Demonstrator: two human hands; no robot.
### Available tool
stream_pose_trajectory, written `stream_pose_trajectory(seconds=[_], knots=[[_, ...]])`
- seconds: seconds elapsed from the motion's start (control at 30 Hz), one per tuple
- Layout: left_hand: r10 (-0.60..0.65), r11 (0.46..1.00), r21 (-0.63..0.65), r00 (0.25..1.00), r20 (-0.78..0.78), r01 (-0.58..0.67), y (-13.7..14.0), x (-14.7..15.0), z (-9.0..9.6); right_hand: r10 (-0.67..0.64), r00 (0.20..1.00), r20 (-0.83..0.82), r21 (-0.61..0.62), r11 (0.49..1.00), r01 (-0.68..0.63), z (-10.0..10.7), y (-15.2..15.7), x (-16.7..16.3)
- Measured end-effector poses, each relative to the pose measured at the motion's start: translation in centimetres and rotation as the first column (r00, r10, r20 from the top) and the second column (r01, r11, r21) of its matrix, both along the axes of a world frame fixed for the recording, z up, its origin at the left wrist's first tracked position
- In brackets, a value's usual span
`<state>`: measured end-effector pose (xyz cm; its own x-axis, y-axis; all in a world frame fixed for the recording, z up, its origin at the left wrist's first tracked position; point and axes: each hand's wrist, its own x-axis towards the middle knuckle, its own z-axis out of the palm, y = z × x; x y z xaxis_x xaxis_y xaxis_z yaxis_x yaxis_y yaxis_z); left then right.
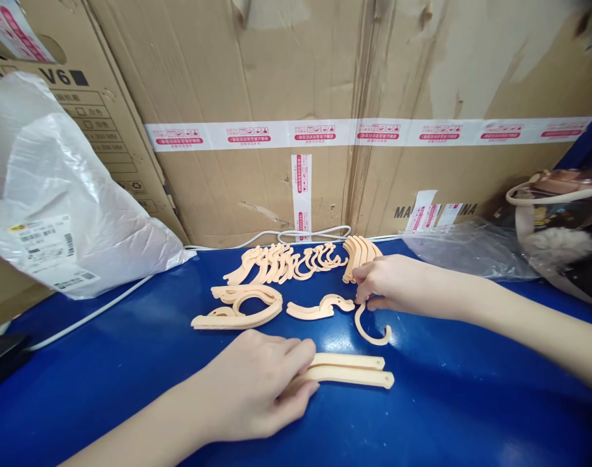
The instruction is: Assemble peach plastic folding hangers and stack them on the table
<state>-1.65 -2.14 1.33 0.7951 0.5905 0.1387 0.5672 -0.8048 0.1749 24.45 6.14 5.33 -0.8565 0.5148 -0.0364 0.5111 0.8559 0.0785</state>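
Observation:
My left hand (267,389) is closed around two cream plastic hanger arms (349,373), whose straight ends stick out to the right, side by side. Pinched in my right hand (378,285) is the upper end of a cream hanger hook (374,334); its curved end hangs low over the blue table. Left of that hook lies a wavy cream hanger piece (318,309). Farther left rests a folded hanger (242,308) with a rounded opening. Behind them, several more wavy pieces (267,263), hooks (315,259) and curved arms (361,250) are laid in rows.
Large cardboard boxes (257,188) wall off the back of the blue table (130,389). A white plastic parcel bag (67,194) stands at the left, near a dark device (4,357). A white cable (96,314) runs along the back. Clear plastic (471,246) and a bag (568,227) are at right.

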Motion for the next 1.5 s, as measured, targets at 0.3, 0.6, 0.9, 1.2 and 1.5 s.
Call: stream_pose_trajectory(seconds=[0.3, 0.6, 0.9, 1.2, 1.5], knots=[[0.037, 0.999, 0.001, 0.997, 0.062, -0.037, 0.0, 0.2, 0.1, -0.039, 0.999, -0.002, -0.092, 0.995, 0.039, 1.5, -0.3, 0.1], [0.064, 0.998, -0.006, 0.998, 0.003, -0.064, -0.2, 0.7, -0.4, -0.193, 0.906, -0.376, -0.659, 0.743, -0.115, 2.0, -0.8, -1.0], [0.083, 0.993, 0.093, 0.988, -0.128, -0.072, -0.5, 2.6, -0.1, -0.644, 0.468, -0.605, -0.796, 0.489, -0.356, -4.4, -3.6, -3.9], [0.103, 0.983, 0.172, 0.977, -0.185, -0.071, -1.3, 3.5, -0.1, -0.662, 0.435, -0.611, -0.792, 0.493, -0.361, -5.5, -4.2, -3.0], [0.067, 0.962, 0.27, 0.991, -0.116, -0.033, -1.5, 3.6, -0.6, -0.641, 0.462, -0.613, -0.79, 0.518, -0.329, -5.9, -4.4, -2.7]])
